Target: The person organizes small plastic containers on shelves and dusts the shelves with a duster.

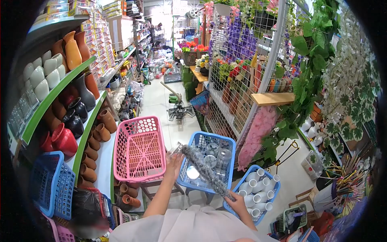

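Observation:
My left hand (173,164) is at the rim of the pink basket (160,173), its fingers closed around a clear glass item (176,149). My right hand (238,203) grips the lower end of a fluffy grey duster (205,173), whose upper end reaches beside my left hand. Under the duster stands a blue basket (233,159) holding several clear glass jars (210,161). The pink basket to the left has nothing in it. Below right, near my right hand, a second blue basket (275,192) holds several white vases (264,196).
Shelves with clay pots (92,143), red vases (64,139) and white vases (41,89) line the left. A wire rack (229,92) with artificial flowers stands right of the aisle. A metal-legged object (177,109) stands on the floor ahead.

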A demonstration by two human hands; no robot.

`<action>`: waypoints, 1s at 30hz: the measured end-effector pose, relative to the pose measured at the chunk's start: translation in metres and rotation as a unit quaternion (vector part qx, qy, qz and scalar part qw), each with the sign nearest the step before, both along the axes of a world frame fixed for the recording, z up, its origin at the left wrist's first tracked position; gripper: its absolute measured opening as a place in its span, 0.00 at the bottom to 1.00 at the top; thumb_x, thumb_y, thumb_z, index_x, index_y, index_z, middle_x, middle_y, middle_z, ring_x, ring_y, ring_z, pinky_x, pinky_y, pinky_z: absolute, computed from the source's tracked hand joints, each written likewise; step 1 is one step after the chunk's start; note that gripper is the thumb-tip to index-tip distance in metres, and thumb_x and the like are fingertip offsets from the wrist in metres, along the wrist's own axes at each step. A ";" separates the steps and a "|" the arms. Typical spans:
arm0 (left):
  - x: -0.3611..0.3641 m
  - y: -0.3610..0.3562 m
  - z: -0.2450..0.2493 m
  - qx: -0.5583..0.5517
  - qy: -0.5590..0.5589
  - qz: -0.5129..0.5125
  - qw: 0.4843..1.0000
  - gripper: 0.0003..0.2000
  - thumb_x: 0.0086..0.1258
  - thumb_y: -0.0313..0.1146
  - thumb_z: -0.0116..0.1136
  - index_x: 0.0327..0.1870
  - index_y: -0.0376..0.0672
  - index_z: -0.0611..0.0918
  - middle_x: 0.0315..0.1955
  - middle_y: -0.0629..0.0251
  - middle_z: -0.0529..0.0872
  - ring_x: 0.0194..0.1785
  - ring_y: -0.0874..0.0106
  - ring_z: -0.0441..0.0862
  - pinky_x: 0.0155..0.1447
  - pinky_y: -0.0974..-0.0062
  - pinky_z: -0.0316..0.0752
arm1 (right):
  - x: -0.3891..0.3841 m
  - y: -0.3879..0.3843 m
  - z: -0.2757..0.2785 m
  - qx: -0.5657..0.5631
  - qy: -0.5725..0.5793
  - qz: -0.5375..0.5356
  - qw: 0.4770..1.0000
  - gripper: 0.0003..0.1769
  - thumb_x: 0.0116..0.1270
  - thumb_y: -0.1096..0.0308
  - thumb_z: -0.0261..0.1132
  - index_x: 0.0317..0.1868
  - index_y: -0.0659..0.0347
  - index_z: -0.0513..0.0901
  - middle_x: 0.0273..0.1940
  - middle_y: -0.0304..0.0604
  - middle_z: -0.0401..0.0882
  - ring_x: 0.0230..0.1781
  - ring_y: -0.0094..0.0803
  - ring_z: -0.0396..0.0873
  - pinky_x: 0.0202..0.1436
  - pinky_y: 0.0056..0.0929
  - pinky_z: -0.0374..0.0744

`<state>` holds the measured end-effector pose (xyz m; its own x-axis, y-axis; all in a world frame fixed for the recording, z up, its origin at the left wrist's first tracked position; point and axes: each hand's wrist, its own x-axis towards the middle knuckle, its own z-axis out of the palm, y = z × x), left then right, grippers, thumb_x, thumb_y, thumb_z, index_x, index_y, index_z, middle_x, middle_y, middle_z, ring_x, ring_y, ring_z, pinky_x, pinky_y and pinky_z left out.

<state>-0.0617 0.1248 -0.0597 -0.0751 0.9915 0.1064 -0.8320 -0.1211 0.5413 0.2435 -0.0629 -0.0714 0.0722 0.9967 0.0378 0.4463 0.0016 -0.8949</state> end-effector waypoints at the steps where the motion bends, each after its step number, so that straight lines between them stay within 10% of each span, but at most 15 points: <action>1: 0.000 -0.006 0.011 -0.007 -0.008 -0.013 1.000 0.32 0.65 0.34 0.66 0.64 0.48 0.57 0.58 0.59 0.73 0.64 0.61 0.71 0.72 0.54 0.63 | -0.002 0.002 0.000 -0.028 0.010 -0.025 0.999 0.24 0.56 0.63 0.72 0.53 0.62 0.83 0.41 0.52 0.86 0.40 0.34 0.86 0.47 0.29 0.79; 8: -0.020 -0.024 0.029 0.000 0.016 -0.042 0.999 0.34 0.64 0.57 0.60 0.66 0.48 0.66 0.59 0.61 0.74 0.64 0.63 0.70 0.69 0.60 0.66 | -0.021 -0.001 0.022 0.062 -0.078 0.059 0.993 0.24 0.56 0.62 0.71 0.54 0.59 0.82 0.40 0.54 0.85 0.40 0.41 0.85 0.46 0.32 0.79; 20: -0.068 -0.114 0.075 -0.057 -0.082 0.037 0.994 0.31 0.65 0.64 0.52 0.63 0.55 0.71 0.57 0.68 0.77 0.58 0.68 0.76 0.63 0.60 0.71 | -0.091 -0.027 0.033 0.180 -0.072 0.103 0.976 0.25 0.55 0.63 0.71 0.55 0.55 0.82 0.43 0.50 0.85 0.40 0.43 0.84 0.45 0.34 0.80; 30: -0.078 -0.176 0.065 -0.170 -0.277 -0.117 0.938 0.34 0.57 0.72 0.52 0.55 0.55 0.77 0.49 0.66 0.83 0.52 0.66 0.79 0.64 0.53 0.66 | -0.128 -0.076 0.050 0.137 -0.125 0.188 0.964 0.26 0.57 0.61 0.71 0.58 0.53 0.80 0.42 0.51 0.84 0.40 0.42 0.84 0.43 0.33 0.80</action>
